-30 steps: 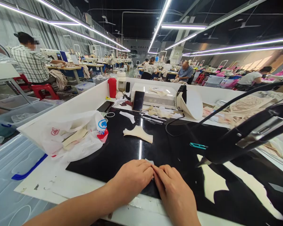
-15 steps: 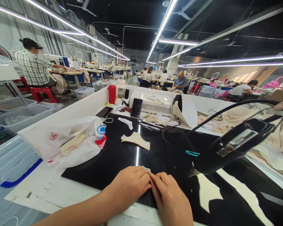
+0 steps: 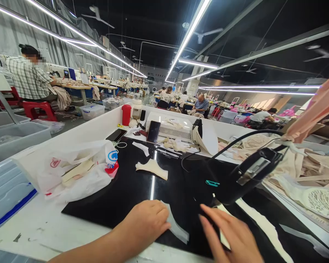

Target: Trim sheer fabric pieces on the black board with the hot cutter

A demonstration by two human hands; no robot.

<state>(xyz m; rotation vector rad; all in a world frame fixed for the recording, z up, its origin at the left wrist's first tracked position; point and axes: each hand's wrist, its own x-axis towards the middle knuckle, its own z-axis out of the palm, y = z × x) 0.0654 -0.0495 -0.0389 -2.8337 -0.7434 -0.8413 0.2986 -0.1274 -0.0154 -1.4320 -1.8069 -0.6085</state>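
My left hand (image 3: 150,221) is closed at the front of the black board (image 3: 98,204), its thumb and fingers gripping the edge of a thin, whitish, curved cut piece (image 3: 178,228) that lies on the board. To the right, my right hand (image 3: 233,233) is open with thumb and fingers apart, over a cream cut piece (image 3: 224,239) that it partly covers. I see nothing held in it. Behind the right hand stands a black handheld tool (image 3: 246,179), hung from a pink cloth strip (image 3: 309,109). Another cream cut piece (image 3: 152,169) lies farther back.
At the left sits a white plastic bag (image 3: 95,179) holding cream pieces. A teal snipper (image 3: 212,183) lies beside the black tool. Behind are a phone (image 3: 153,131), a white machine (image 3: 175,129) and a red container (image 3: 126,115). Co-workers sit beyond the low white wall.
My right hand has parted from my left and moved right, its fingers opening. The whitish piece between the hands now shows. The view has turned slightly right.
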